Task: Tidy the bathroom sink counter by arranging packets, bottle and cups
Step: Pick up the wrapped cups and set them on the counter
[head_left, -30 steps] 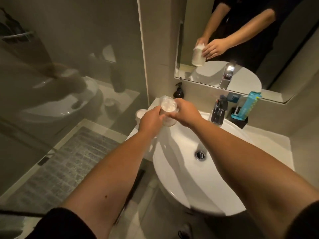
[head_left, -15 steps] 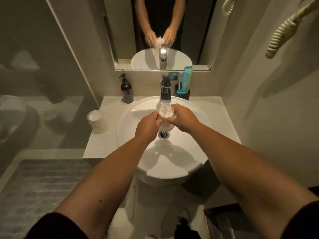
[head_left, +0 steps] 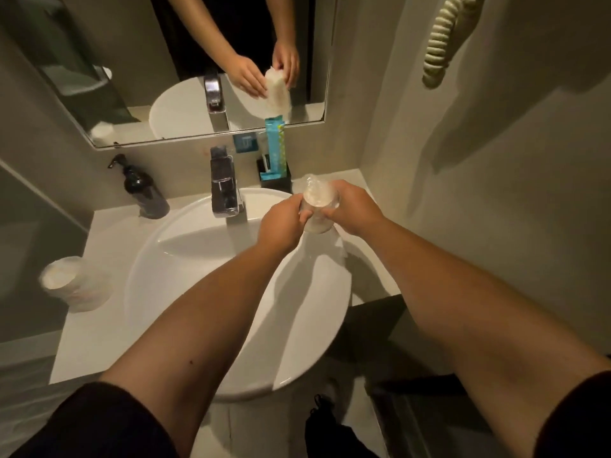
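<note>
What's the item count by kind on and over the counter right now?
Wrapped cups: 2, one held over the basin by the left hand and right hand as held cup, one as counter cup at the left edge.
Pump bottles: 1, dark bottle.
Packets: 1, teal packet, upright in the black holder.
Total: 4, not counting the holder.

Pale tabletop [head_left: 109,246], set against the wall under the mirror. Round white basin [head_left: 205,292] sits on it, overhanging the front edge. Behind the basin: chrome tap [head_left: 224,190]. Left of the tap, near the wall: dark pump bottle [head_left: 143,190]. Right of the tap: black holder [head_left: 276,180] with a teal packet [head_left: 276,150] standing upright. Left of the basin, near the front: plastic-wrapped cup [head_left: 71,284].
</note>
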Action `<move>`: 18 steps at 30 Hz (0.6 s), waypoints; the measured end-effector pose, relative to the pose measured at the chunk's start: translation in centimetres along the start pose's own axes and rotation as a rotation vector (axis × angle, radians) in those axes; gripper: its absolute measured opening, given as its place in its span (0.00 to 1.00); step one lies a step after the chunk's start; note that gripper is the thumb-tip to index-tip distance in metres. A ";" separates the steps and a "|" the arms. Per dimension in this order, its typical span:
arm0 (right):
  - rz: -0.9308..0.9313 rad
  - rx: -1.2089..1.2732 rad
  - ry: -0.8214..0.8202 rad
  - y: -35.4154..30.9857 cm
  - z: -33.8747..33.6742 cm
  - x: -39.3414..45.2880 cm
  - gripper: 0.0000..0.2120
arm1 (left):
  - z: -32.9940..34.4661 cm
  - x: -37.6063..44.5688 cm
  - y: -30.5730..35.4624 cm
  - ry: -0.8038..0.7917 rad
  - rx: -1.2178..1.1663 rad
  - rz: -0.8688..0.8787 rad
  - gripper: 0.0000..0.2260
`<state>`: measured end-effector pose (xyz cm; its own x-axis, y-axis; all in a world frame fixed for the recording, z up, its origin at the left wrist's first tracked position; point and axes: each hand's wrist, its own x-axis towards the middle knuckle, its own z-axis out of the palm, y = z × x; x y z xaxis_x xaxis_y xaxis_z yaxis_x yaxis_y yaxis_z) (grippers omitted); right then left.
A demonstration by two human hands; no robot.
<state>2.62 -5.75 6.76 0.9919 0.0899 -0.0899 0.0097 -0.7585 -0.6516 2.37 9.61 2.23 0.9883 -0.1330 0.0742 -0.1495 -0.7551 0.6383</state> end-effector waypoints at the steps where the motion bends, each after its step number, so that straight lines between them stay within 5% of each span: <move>1: -0.005 0.006 -0.002 0.5 -0.5 1.1 0.23 | 0.4 1.2 0.3 -0.002 0.006 0.000 0.12; 18: 0.026 -0.013 -0.067 6.3 0.2 15.8 0.27 | 5.9 14.4 -2.6 0.011 0.036 -0.055 0.14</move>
<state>18.35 -9.01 1.10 0.9811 0.1130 -0.1569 -0.0134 -0.7696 -0.6383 16.79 5.85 -2.86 0.9954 -0.0834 0.0481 -0.0953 -0.7840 0.6134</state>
